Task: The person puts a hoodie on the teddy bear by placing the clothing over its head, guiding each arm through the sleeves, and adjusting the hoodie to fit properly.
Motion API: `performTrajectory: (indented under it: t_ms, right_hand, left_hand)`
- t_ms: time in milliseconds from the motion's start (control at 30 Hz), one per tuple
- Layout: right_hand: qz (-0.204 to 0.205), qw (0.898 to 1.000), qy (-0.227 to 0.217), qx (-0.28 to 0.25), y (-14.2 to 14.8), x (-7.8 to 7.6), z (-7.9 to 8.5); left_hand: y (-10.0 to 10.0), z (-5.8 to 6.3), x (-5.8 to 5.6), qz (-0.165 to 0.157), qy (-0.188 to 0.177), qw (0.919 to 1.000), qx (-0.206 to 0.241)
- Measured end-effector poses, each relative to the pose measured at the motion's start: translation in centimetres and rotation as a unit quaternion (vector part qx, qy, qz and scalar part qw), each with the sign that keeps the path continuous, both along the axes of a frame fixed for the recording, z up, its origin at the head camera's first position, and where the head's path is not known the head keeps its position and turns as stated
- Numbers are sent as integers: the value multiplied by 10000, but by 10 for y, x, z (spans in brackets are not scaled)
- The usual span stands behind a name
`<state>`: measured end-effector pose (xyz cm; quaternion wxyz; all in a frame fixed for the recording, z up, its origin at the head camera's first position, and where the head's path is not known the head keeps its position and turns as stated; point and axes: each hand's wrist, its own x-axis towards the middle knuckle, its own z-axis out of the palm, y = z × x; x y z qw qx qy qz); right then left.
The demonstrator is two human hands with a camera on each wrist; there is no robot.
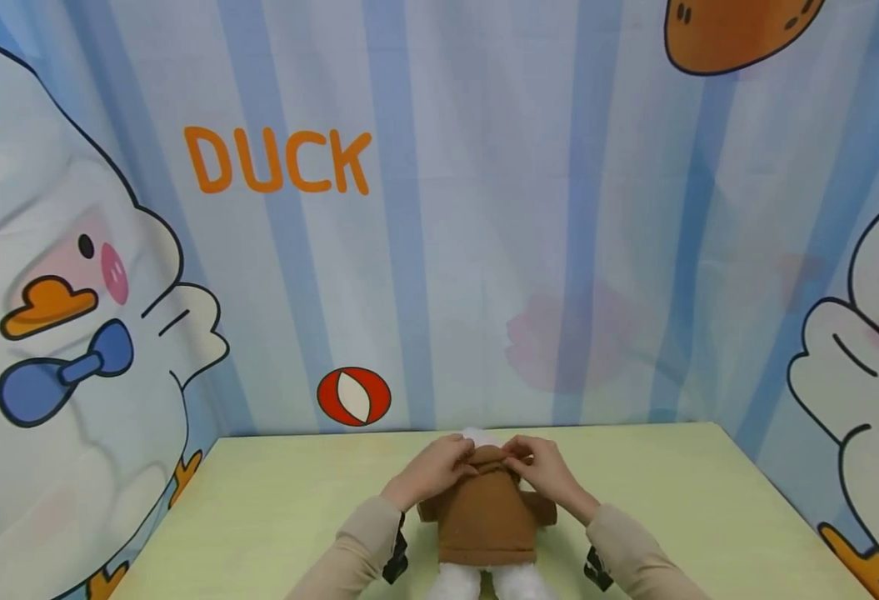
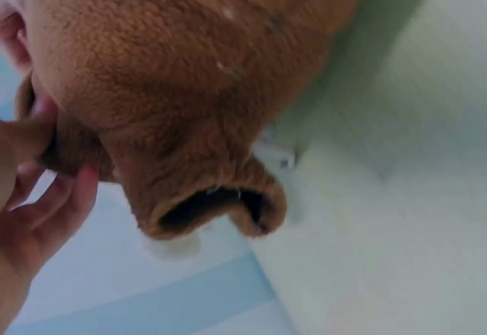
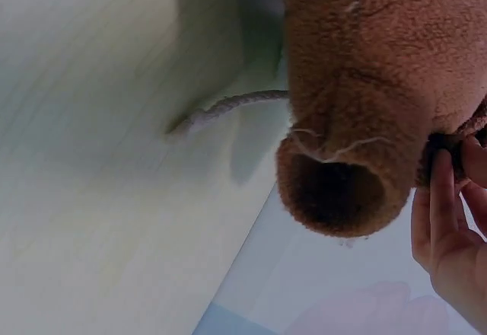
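Sleeves nearest cam, then white toy legs under brown coat, lying mid-tbl. L hand & R hand up at the collar — fingers bent, nearly closed, each pinching its side. Behind — striped curtain w/ orange DUCK lettering.

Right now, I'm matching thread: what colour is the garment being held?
The garment is brown, best seen in the head view.

A brown fleecy top covers a white plush; sleeves jut sideways.
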<state>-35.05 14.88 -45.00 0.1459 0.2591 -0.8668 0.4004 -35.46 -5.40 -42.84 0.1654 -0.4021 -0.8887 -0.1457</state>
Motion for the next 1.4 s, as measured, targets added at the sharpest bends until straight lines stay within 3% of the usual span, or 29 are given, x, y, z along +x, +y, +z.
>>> performTrajectory:
  t_ms: [67, 133, 167, 200, 300, 333, 367, 433, 500, 567, 667, 733, 800, 867, 967, 1033, 1100, 1200, 1233, 1300, 1400]
  right_hand:
    - [-26, 9992, 320, 234, -1, 0, 0]
    - [-65, 9916, 1012, 806, -3, 0, 0]
    - [-147, 9801, 1500, 1294, -4, 0, -1]
    - [-263, 9621, 2040, 1789, -5, 0, -2]
    - [-629, 8983, 3253, 2886, -5, 0, -8]
    - [-649, 8924, 3325, 2981, -4, 0, -10]
    - [-597, 8983, 3221, 2927, -2, 0, -13]
    - [-305, 9378, 2534, 2354, 2, -1, -17]
    - [-5, 9765, 1566, 1484, 7, -1, -19]
    - [155, 9936, 772, 812, 11, -1, -20]
    - [131, 9978, 224, 602, 14, -1, -21]
    - [65, 9963, 383, 770, 14, -1, -21]
    - [-36, 9897, 926, 1090, 12, 0, -23]
    - [-172, 9726, 1741, 1533, 11, -1, -27]
    - [-328, 9352, 2830, 2104, 12, 0, -34]
    - [-296, 9294, 3000, 2129, 14, 1, -38]
    - [-180, 9449, 2663, 1893, 16, 3, -41]
    - [-15, 9771, 1686, 1301, 18, 6, -41]
    - [-7, 9832, 1422, 1147, 19, 6, -41]
    - [-17, 9901, 1068, 915, 19, 8, -39]
    - [-211, 9893, 1084, 950, 16, 8, -37]
  left_hand:
    - [1, -2, 1, 187, 773, 9961, -380]
    - [3, -6, 2, 467, 1495, 9847, -764]
    - [4, -9, 2, 595, 1743, 9791, -867]
    - [5, -12, 3, 722, 1917, 9742, -949]
    - [7, -20, 4, 918, 2101, 9682, -1005]
    - [6, -21, 5, 869, 2005, 9717, -901]
    - [5, -22, 5, 814, 1852, 9762, -785]
    - [-1, -23, 6, 650, 1318, 9878, -514]
    - [-9, -22, 8, 405, 525, 9977, -115]
    - [-16, -20, 8, 251, -157, 9992, 283]
    - [-22, -18, 8, 189, -613, 9966, 523]
    - [-21, -20, 8, 292, -406, 9976, 489]
    - [-19, -26, 9, 479, 7, 9977, 478]
    - [-16, -34, 10, 727, 518, 9943, 589]
    - [-14, -47, 11, 1014, 1225, 9844, 753]
    - [-14, -55, 12, 1099, 1435, 9800, 838]
    - [-15, -58, 13, 1146, 1517, 9786, 789]
    - [-18, -56, 15, 1085, 1427, 9814, 681]
    - [-18, -54, 15, 1034, 1449, 9822, 604]
    - [-17, -51, 16, 868, 1562, 9829, 440]
    - [-13, -47, 16, 573, 1910, 9798, 166]
